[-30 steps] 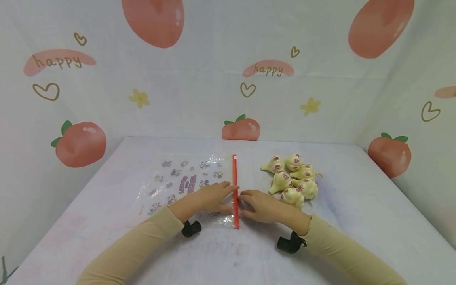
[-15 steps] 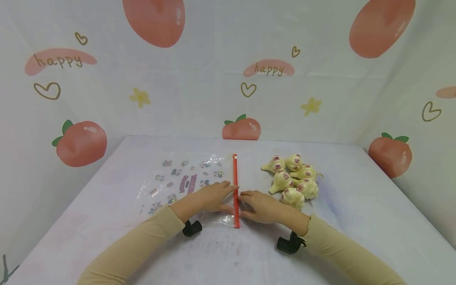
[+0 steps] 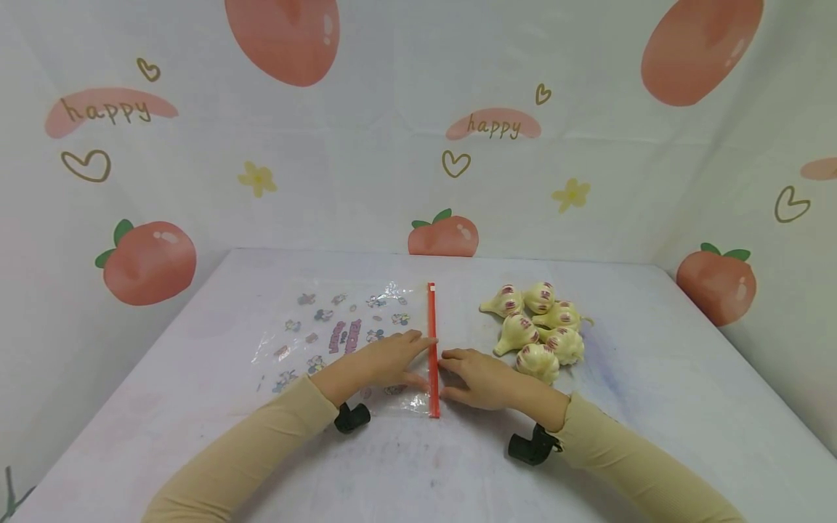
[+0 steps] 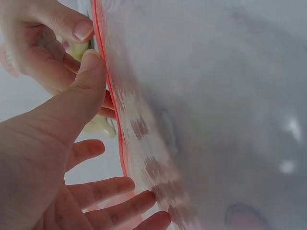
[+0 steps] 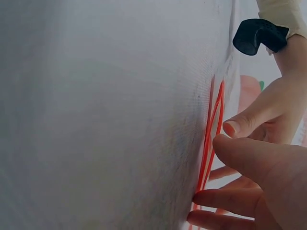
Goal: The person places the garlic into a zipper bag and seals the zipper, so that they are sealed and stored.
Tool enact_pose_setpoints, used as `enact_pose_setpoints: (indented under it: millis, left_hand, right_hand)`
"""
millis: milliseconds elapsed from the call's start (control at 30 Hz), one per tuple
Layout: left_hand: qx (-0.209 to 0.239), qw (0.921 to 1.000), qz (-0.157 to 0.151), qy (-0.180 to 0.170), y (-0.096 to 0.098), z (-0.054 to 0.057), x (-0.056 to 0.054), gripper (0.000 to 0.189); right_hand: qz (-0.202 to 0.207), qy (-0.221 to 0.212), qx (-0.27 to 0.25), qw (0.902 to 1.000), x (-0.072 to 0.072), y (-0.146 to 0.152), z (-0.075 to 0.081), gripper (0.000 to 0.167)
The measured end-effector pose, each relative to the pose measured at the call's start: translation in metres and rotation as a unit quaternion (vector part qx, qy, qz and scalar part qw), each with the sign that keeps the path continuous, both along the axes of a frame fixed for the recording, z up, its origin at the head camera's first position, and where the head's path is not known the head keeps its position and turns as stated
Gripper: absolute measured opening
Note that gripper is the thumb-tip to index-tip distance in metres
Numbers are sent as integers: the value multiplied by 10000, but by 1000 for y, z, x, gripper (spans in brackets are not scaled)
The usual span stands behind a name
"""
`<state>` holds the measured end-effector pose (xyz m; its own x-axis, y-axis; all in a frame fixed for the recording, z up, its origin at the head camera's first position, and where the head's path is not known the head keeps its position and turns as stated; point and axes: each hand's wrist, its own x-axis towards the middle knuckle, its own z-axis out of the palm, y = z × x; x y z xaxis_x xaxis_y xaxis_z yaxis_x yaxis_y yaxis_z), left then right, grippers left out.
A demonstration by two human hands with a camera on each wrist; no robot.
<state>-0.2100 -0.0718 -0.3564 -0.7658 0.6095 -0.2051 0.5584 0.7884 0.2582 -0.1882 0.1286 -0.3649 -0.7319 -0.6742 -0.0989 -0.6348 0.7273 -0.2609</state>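
A clear plastic zip bag (image 3: pixel 340 312) with cartoon prints and lettering lies flat on the table. Its red zip strip (image 3: pixel 431 312) runs along its right edge. Across the bag reaches my left hand (image 3: pixel 395 361), its fingertips at the strip; in the left wrist view its fingers spread along the red edge (image 4: pixel 111 88), with the thumb near it. From the other side my right hand (image 3: pixel 480 378) brings its thumb and fingertips to the same strip. In the right wrist view, the red edges (image 5: pixel 211 139) stand slightly apart at the fingertips.
Several garlic bulbs (image 3: pixel 518 333) lie grouped on the table to the right of the bag, just beyond my right hand. Black wrist cameras (image 3: pixel 532 444) sit under both wrists. A white printed cloth backdrop (image 3: pixel 353 211) stands behind the table (image 3: pixel 392 472).
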Motion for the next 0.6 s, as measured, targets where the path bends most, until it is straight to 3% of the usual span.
enact_pose_setpoints:
  millis: [300, 600]
  left_hand:
    - [84, 10000, -23, -41, -1, 1, -1, 77]
    - [129, 9998, -135, -41, -1, 1, -3, 68]
  right_hand:
    - [24, -87, -64, 9999, 0, 0, 0, 52]
    - [202, -446, -276, 9984, 0, -2, 3, 55]
